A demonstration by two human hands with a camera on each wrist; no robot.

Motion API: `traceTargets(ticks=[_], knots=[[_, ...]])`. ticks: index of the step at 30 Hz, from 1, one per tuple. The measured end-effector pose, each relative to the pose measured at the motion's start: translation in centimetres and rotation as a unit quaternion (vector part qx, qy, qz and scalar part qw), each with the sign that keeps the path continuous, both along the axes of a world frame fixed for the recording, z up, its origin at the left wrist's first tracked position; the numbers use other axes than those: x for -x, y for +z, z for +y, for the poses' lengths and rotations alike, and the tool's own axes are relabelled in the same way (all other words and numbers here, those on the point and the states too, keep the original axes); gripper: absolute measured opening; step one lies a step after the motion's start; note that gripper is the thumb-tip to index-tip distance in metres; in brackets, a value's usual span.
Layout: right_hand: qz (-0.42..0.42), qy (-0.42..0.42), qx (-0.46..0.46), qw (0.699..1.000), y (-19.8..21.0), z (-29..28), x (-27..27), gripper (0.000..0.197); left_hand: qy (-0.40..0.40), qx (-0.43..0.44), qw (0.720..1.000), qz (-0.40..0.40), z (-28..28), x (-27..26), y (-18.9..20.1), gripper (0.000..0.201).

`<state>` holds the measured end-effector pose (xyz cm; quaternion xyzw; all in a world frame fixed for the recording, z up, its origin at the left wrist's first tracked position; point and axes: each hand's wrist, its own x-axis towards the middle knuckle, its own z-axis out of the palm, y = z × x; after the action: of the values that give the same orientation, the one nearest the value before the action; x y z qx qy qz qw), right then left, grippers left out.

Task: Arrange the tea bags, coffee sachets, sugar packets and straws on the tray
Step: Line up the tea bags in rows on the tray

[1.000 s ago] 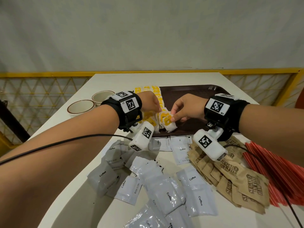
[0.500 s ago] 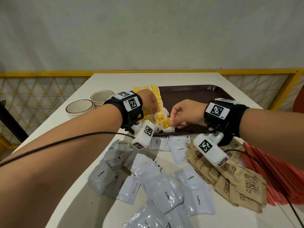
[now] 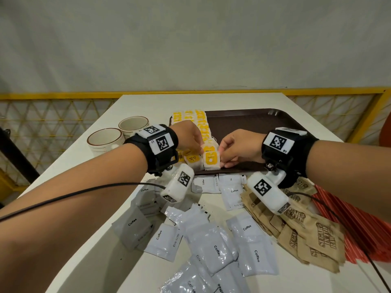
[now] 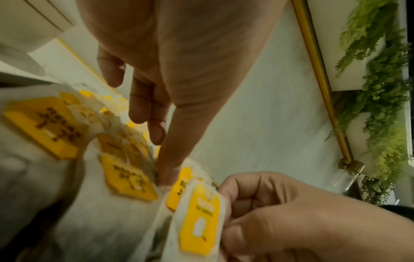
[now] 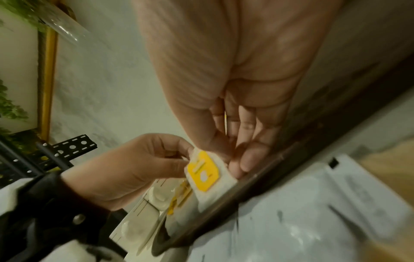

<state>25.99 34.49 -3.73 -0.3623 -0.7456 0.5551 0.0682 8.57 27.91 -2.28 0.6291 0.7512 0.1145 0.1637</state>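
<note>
- Pale grey wall (image 3: pixel 190 39) behind, with a yellow-railed lattice fence (image 3: pixel 42 123) along its foot; green hanging foliage (image 4: pixel 380 88) in the left wrist view.
- White tabletop (image 3: pixel 148 102) running away from the viewer toward the wall.
- Dark brown tray (image 3: pixel 254 123) on the far half of the tabletop, long axis across the view, near rim just beyond the loose packets.
- Red straws (image 3: pixel 359 218) at the right edge of the tabletop, long axes slanting from near right to far left.
- White coffee sachets (image 3: pixel 211 246) strewn on the near tabletop, pointing every which way, off the tray.
- Brown sugar packets (image 3: pixel 306 229) fanned in an overlapping pile between sachets and straws, also off the tray.
- Two brown-rimmed cups (image 3: pixel 105 138) left of the tray, upright.
- Row of tea bags (image 3: pixel 201 121) along the tray's left side, running from far to near, yellow labels up.
- Left hand (image 3: pixel 188 136) over the near end of that row, grip pinching the top left corner of the nearest tea bag (image 3: pixel 210 158).
- Right hand (image 3: pixel 239 146) at the same bag's right edge, grip pinching it between thumb and curled fingers.
- Nearest tea bag at the tray's near left corner, long axis pointing away from the viewer, yellow label facing up.
</note>
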Motion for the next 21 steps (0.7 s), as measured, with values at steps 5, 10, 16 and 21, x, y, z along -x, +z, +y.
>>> traceTargets(ticks=[5, 10, 16, 21], knots=[[-0.001, -0.080, -0.091, 0.993, 0.1, 1.2, 0.5, 0.016, 0.055, -0.044, 0.997, -0.026, 0.5, 1.5, 0.7, 0.013], [-0.011, -0.067, -0.107, 0.992, -0.5, 1.3, 1.9, 0.023, 0.070, -0.030, 0.997, 0.012, 1.9, 1.9, -0.1, 0.019], [-0.002, -0.045, -0.076, 0.996, -0.7, 1.8, 2.3, 0.016, 0.073, -0.003, 0.995, 0.069, 3.7, 1.3, -0.3, 0.031], [-0.001, -0.051, -0.047, 0.998, -0.5, 2.2, 2.2, 0.013, 0.052, 0.022, 0.994, 0.099, 4.6, 0.7, 0.1, 0.031]])
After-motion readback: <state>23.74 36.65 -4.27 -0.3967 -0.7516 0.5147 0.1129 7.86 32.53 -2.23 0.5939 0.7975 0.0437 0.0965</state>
